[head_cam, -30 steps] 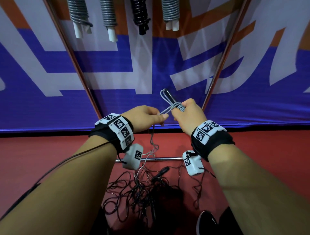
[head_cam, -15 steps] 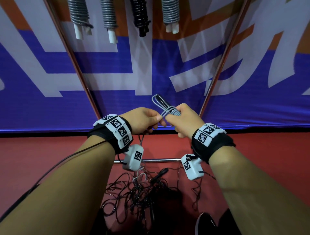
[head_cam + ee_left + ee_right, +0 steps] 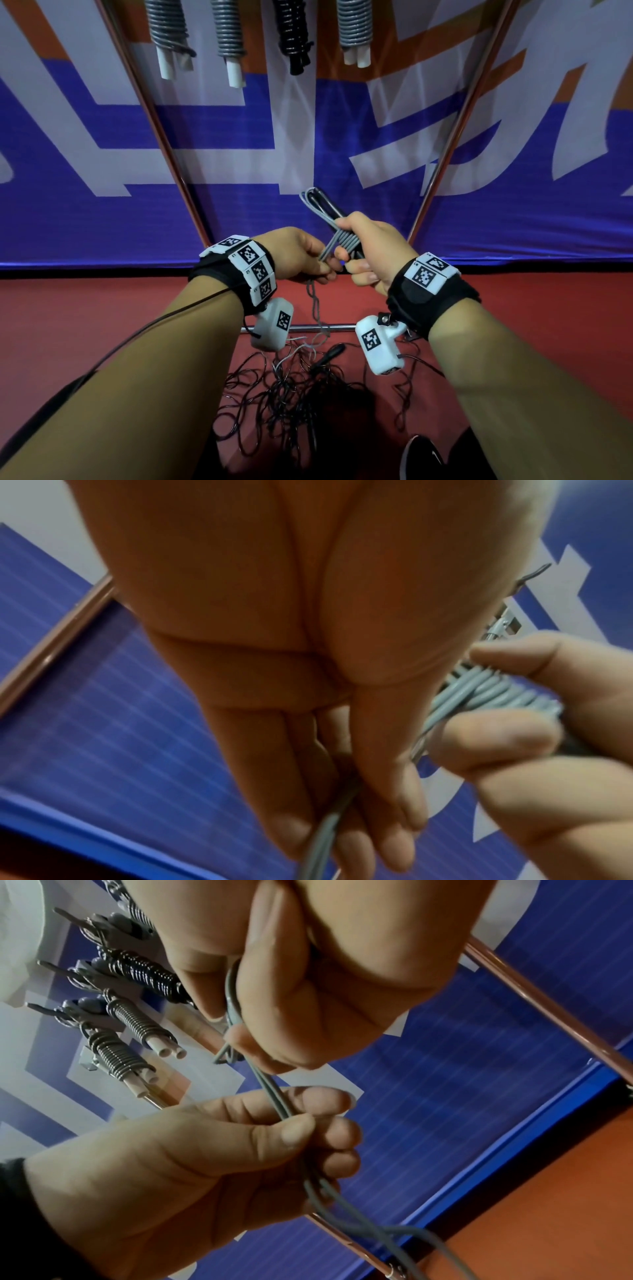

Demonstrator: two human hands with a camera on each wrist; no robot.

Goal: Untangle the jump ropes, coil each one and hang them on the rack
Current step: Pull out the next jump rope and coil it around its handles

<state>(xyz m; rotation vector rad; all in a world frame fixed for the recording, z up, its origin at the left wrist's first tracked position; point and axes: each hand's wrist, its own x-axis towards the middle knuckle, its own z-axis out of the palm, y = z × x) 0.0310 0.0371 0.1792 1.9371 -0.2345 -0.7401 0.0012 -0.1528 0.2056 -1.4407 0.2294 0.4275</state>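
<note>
Nearest, at the person's feet, a tangle of black ropes (image 3: 291, 394) lies on the red floor (image 3: 102, 325), one black handle (image 3: 330, 353) showing at its far edge. A grey rope (image 3: 317, 308) climbs twisted out of the tangle to the hands. The left hand (image 3: 298, 253) has its grip clamped on the grey rope's doubled strand, thumb pressed against the curled fingers (image 3: 339, 1129). Just beside it, the right hand (image 3: 370, 246) has its grip clamped on the black handles (image 3: 329, 205), with turns of the grey rope wound round them and a loop sticking out past the fist. Farther off, four coiled ropes (image 3: 226, 31) hang on the rack (image 3: 164, 137), three grey and one black, in front of a blue and white banner (image 3: 513, 212).
</note>
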